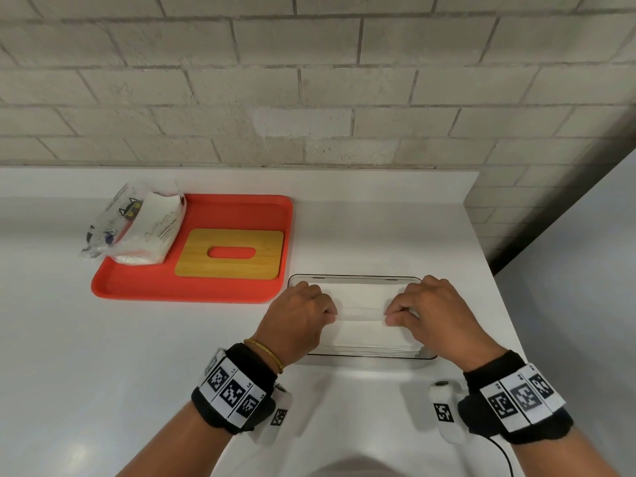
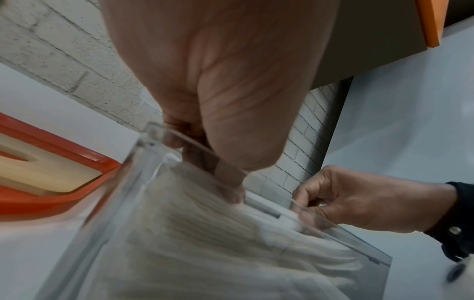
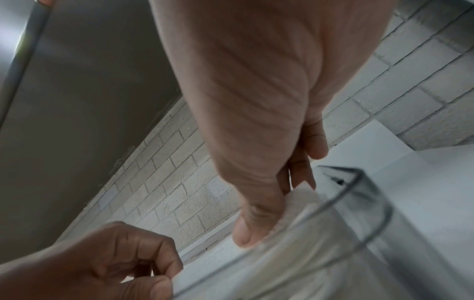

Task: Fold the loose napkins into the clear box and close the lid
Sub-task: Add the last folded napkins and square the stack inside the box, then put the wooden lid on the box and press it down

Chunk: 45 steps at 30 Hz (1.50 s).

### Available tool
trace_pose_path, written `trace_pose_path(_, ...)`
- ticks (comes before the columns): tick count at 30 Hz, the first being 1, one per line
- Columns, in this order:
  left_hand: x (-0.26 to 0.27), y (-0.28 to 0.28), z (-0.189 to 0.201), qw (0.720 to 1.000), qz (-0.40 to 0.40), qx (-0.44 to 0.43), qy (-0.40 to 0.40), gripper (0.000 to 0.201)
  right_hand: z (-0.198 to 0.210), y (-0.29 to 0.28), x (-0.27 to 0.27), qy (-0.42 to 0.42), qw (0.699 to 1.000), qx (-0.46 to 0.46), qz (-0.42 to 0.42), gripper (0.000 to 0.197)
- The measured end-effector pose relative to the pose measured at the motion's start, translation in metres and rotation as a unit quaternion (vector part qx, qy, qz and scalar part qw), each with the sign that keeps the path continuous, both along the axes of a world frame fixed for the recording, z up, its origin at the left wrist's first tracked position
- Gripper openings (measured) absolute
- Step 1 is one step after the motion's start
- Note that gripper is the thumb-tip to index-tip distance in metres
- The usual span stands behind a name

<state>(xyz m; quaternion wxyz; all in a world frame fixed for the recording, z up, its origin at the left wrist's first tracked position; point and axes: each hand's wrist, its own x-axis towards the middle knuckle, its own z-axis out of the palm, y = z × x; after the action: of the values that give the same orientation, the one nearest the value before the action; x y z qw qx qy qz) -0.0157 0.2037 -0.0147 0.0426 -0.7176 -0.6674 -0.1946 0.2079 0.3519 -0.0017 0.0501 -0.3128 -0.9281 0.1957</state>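
Observation:
The clear box (image 1: 354, 277) stands on the white counter in front of me, with a stack of white napkins (image 1: 361, 333) inside. My left hand (image 1: 329, 315) pinches the top napkin's folded edge at the box's left end. My right hand (image 1: 390, 317) pinches the same edge at the right end. In the right wrist view the thumb and fingers (image 3: 246, 233) squeeze the white napkin (image 3: 292, 203) just above the box rim (image 3: 372, 205). The left wrist view shows the left thumb (image 2: 232, 188) down inside the box (image 2: 143, 166) on the napkins (image 2: 205, 243). The wooden lid (image 1: 230, 253) with its oval slot lies on the red tray (image 1: 192, 290).
An opened plastic napkin pack (image 1: 137, 228) sits on the tray's back left corner. A brick wall runs behind the counter. The counter's right edge (image 1: 495, 280) drops off close beside the box. Bare counter lies left of the box and in front of the tray.

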Motion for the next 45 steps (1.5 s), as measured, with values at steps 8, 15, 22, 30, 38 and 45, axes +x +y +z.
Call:
trace_pose_path(8,-0.013,0.009,-0.004,0.989,0.066,-0.131,-0.029,0.011,0.007,0.007,-0.006,-0.077,0.997,-0.005,-0.004,0.012)
trace_pose_path(15,-0.018,0.014,0.0,0.984,0.08,-0.162,-0.004,0.027,0.011,0.008,-0.011,-0.085,0.996,0.002,-0.012,0.015)
trace_pose_path(22,-0.021,0.018,-0.001,0.981,0.099,-0.164,-0.011,0.032,0.013,0.006,-0.014,-0.026,0.998,0.047,-0.012,0.029)
trace_pose_path(30,-0.022,0.019,-0.003,0.981,0.096,-0.163,-0.034,0.032,-0.003,-0.01,-0.019,0.006,0.997,0.05,0.057,0.064)
trace_pose_path(38,-0.025,0.015,-0.008,0.987,0.089,-0.119,-0.062,0.029,0.008,-0.042,-0.027,-0.044,0.996,0.022,0.068,0.056)
trace_pose_path(45,-0.035,0.012,-0.008,0.988,0.08,-0.082,-0.104,0.029,-0.005,-0.061,-0.027,-0.044,0.99,0.12,0.06,0.048)
